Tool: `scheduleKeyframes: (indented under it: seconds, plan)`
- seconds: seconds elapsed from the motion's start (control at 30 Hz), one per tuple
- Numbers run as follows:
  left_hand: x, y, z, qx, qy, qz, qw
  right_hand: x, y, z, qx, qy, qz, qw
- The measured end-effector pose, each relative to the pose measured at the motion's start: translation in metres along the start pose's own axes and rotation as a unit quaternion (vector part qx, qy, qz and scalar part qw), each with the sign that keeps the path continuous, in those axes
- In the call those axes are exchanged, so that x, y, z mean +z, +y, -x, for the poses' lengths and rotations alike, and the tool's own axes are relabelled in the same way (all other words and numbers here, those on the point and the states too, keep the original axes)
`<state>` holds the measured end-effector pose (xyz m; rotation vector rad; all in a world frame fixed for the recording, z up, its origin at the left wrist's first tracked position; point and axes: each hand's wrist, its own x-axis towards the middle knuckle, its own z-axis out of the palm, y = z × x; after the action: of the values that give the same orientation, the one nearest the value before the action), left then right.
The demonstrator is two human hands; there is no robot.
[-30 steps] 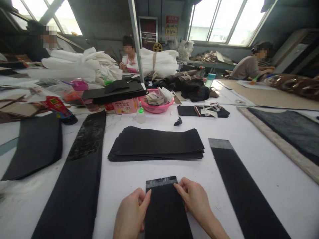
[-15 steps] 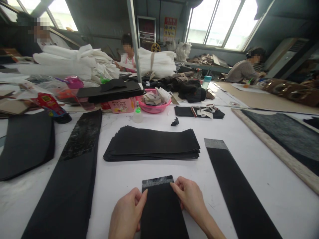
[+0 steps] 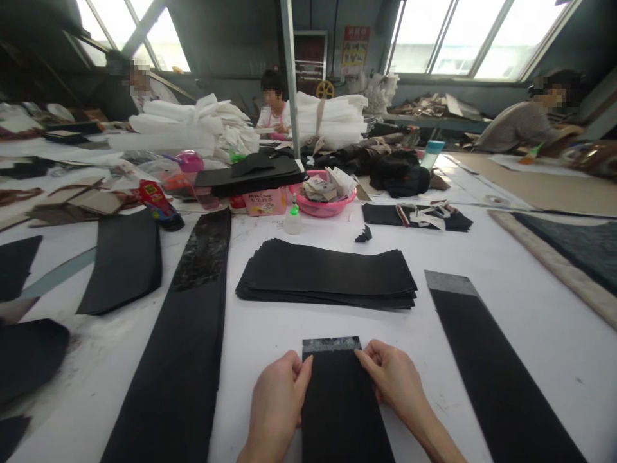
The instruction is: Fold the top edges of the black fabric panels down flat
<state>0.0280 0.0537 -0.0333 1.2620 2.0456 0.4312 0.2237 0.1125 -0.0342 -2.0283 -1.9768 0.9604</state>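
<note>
A black strip of sheet material [image 3: 340,405] runs toward me at the bottom centre, with a greyish, shiny band across its far end. My left hand [image 3: 279,399] pinches its left edge just below that band, thumb on top. On the opposite edge, my right hand [image 3: 393,376] grips it the same way, fingers curled underneath. Beyond the hands lies a fanned stack of black pieces [image 3: 328,270]. To the right is another black strip [image 3: 496,360] with a grey band at its far end. A long black strip [image 3: 168,373] with a glossy patch lies on the left.
Behind the stack stand a small green-topped bottle [image 3: 292,220] and a pink basin [image 3: 322,207] of scraps. Black pieces [image 3: 128,257] and a red tube [image 3: 157,202] are at the left. A metal post [image 3: 290,83] rises from the table. Several people work farther back.
The view has swung left, so everything appears shifted rightward and more black pieces show at the left. Both hands keep the same grip on the strip.
</note>
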Motion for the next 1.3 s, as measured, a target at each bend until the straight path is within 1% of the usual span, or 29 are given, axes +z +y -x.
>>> scheduleKeyframes:
  seconds: [0.33,0.57,0.77,0.93,1.3]
  plan:
    - [0.0004,0.0012,-0.0001,0.0,0.004,-0.003,1.0,-0.0008,-0.0018,0.0,-0.001,0.001,0.011,1.0]
    - [-0.0025,0.0038,0.0017,-0.004,-0.002,-0.004,1.0,-0.0025,-0.0032,0.0013,0.0,0.006,0.007,1.0]
    - [0.0,0.0001,-0.0002,-0.002,-0.01,-0.011,1.0,-0.0024,-0.0048,0.0023,0.002,0.013,0.004,1.0]
    - [-0.0002,-0.0009,-0.0015,0.003,-0.012,-0.037,0.999,-0.0018,-0.0056,0.0039,0.004,0.026,0.005,1.0]
    - [-0.0011,0.001,0.001,0.001,-0.008,-0.03,1.0,-0.0023,-0.0055,0.0033,0.005,0.019,-0.009,1.0]
